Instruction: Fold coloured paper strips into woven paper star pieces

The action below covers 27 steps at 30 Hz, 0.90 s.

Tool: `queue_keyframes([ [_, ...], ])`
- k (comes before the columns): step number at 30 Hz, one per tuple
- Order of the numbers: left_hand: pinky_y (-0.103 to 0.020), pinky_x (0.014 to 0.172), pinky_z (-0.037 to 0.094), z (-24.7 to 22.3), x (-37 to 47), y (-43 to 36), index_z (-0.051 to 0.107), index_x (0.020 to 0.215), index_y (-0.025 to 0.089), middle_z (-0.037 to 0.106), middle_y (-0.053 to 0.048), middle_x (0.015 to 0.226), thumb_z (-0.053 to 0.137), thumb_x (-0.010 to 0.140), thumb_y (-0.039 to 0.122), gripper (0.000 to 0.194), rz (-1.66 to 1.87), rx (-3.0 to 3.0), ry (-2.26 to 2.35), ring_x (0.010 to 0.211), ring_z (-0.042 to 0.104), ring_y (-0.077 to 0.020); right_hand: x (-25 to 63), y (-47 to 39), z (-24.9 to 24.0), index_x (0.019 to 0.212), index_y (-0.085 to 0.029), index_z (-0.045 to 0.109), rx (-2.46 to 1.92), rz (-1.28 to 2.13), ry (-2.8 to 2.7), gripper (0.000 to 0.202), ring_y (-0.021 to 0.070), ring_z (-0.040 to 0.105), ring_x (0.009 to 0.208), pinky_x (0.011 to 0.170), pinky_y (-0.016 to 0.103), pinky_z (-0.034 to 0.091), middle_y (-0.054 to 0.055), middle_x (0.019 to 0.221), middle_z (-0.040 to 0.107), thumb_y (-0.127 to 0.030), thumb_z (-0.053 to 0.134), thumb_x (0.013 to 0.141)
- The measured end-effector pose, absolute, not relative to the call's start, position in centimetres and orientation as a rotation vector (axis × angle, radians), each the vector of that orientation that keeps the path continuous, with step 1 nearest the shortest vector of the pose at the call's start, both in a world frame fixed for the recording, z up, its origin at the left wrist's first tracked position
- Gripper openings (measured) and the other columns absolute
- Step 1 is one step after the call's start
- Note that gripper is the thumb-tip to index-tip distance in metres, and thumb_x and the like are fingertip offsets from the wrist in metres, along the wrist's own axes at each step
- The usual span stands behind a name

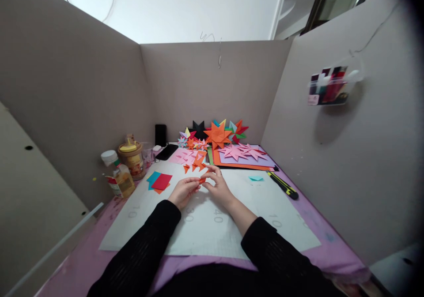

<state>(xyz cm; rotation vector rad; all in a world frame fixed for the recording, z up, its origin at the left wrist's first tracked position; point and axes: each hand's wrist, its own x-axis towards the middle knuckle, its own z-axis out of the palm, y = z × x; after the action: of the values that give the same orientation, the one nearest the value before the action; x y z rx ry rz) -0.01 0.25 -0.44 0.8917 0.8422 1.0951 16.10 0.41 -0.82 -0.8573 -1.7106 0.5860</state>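
A: Fingers first. What do I record?

B: From my remote station, head view only: left hand [184,192] pinched, thumb against forefinger, on a small orange folded piece [202,180]. Right hand [218,187] meets it from the other side, thumb and forefinger nearly together about the same piece, other fingers loosely spread. Grip force: I cannot tell.

A: Position of the piece?

B: Between the two sets of fingertips, over the white sheet [245,242], on the near side of a row of orange folded pieces [194,167]. Whether its underside touches the sheet, I cannot tell; the hands cover much of it.

A: Handling estimate?

B: Paper, by its look. I judge it very light, so a stray brush could shift it. Probably stiffer along the creases, springy across any open flap. Slip: modest, though layers may slide over one another if I pinch only one. Fragility: unlikely to break, but a hard squeeze off the crease would leave a mark, and thin tips should bend easily.

A: Where do I take hold?

B: My preference: the flat body near a crease, all layers together, thumb opposite forefinger. I expect the same for the teal folded piece [256,178] over to the right. The red square [162,182], overlapping a blue square [153,178], looks flat; I judge it floppier, best lifted by an edge.
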Motion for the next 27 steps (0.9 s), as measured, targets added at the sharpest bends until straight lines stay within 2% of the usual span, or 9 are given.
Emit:
queue_keyframes([
  [4,-0.018,0.054,0.045,-0.66,-0.15,0.41,0.066,0.08,0.011,0.064,-0.006,0.071,0.071,0.063,0.015,0.018,1.082,0.88,0.837,0.058,0.057,-0.009,16.2,0.29,-0.57,0.079,-0.027,0.067,-0.861,0.535,-1.779,0.016,0.0232,0.037,0.114,0.1,0.043,0.026,0.003,0.126,0.038,-0.015,0.061,0.07],
  [11,-0.015,0.056,0.045,-0.66,-0.26,0.39,0.067,0.08,0.01,0.064,-0.004,0.071,0.069,0.065,0.012,0.016,1.054,0.834,0.789,0.059,0.056,-0.0067,16.31,0.63,-0.86,0.084,-0.029,0.067,-0.822,0.532,-1.763,0.015,0.0234,0.041,0.111,0.097,0.042,0.03,0.005,0.118,0.045,-0.021,0.061,0.074],
  [17,-0.015,0.058,0.045,-0.51,-0.18,0.12,0.067,0.083,0.011,0.064,-0.005,0.075,0.071,0.065,0.015,0.019,1.035,0.867,0.738,0.061,0.056,-0.0067,16.31,0.55,-0.73,0.079,-0.026,0.067,-0.825,0.571,-1.702,0.009,0.021,0.047,0.105,0.093,0.038,0.033,0.005,0.109,0.05,-0.025,0.059,0.076],
  [22,-0.016,0.058,0.042,-0.29,0.12,-0.13,0.067,0.084,0.013,0.063,-0.002,0.075,0.075,0.059,0.015,0.026,1.036,0.941,0.773,0.059,0.054,-0.0053,16.15,0.58,-0.59,0.075,-0.023,0.064,-0.846,0.654,-1.599,0.006,0.0186,0.053,0.093,0.082,0.033,0.04,0.005,0.095,0.056,-0.025,0.058,0.076],
  [27,-0.018,0.058,0.04,-0.27,0.28,-0.04,0.067,0.084,0.012,0.062,-0.002,0.073,0.076,0.058,0.021,0.029,1.067,0.992,0.796,0.059,0.053,-0.0056,15.93,0.58,-0.73,0.073,-0.021,0.063,-0.857,0.677,-1.576,0.007,0.0179,0.053,0.091,0.076,0.03,0.042,0.005,0.092,0.056,-0.026,0.058,0.075],
])
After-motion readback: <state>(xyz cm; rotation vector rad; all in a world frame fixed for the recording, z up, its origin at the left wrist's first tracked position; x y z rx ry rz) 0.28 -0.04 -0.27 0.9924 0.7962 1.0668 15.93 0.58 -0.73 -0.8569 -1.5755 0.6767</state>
